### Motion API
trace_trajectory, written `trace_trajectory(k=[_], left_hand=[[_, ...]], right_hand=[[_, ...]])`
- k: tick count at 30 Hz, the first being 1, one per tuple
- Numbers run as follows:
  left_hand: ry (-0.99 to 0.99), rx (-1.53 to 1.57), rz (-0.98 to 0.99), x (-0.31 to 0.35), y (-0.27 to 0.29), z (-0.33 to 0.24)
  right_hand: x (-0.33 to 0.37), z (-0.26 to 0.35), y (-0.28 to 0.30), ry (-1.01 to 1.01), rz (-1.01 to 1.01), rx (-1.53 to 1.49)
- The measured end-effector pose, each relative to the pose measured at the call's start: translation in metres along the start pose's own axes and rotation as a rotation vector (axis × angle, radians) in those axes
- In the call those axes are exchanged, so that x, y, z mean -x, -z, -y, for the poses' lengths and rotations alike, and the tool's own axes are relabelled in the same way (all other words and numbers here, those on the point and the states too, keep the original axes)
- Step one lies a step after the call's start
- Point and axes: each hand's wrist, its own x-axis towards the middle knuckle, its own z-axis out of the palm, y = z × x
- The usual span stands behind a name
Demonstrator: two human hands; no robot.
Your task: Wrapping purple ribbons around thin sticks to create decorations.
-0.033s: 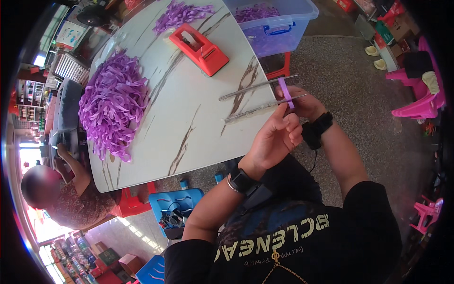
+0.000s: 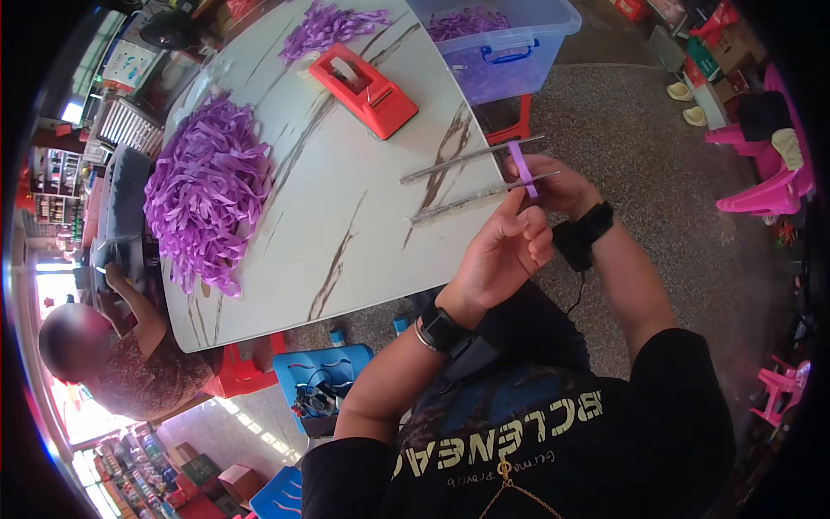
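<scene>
Two thin metal rods [image 2: 467,159] stick out side by side over the table's right edge. A short purple ribbon [image 2: 522,169] spans both rods near their outer ends. My right hand [image 2: 560,183] is closed at the ribbon, its fingers partly hidden behind the ribbon and the nearer rod. Just below, my left hand [image 2: 501,255] has its index finger stretched up to the nearer rod beside the ribbon; its other fingers are loosely bent, with nothing seen in them. A red tape dispenser [image 2: 367,91] stands on the table beyond the rods.
A big heap of purple ribbons [image 2: 207,190] covers the left of the marble-patterned table [image 2: 294,242]; a smaller pile [image 2: 328,30] lies at the far side. Right of the table is a clear plastic box [image 2: 519,73]. A person [image 2: 147,363] sits left, near a blue stool [image 2: 324,368].
</scene>
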Motion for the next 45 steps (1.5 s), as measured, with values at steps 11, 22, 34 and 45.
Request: trace_trajectory(k=[11, 22, 34, 45], left_hand=[[0.002, -0.005, -0.008, 0.000, -0.002, 0.000], [-0.001, -0.006, -0.021, 0.000, -0.001, 0.000], [0.002, -0.002, -0.018, 0.001, -0.003, -0.002], [0.014, -0.009, -0.022, 0.001, -0.005, -0.003]], right_hand=[[0.019, 0.067, -0.034, -0.347, -0.267, 0.212], [0.023, 0.066, -0.045, -0.291, -0.431, 0.505], [0.018, 0.035, -0.015, -0.312, -0.276, 0.139], [-0.002, -0.016, -0.012, -0.075, -0.062, -0.200]])
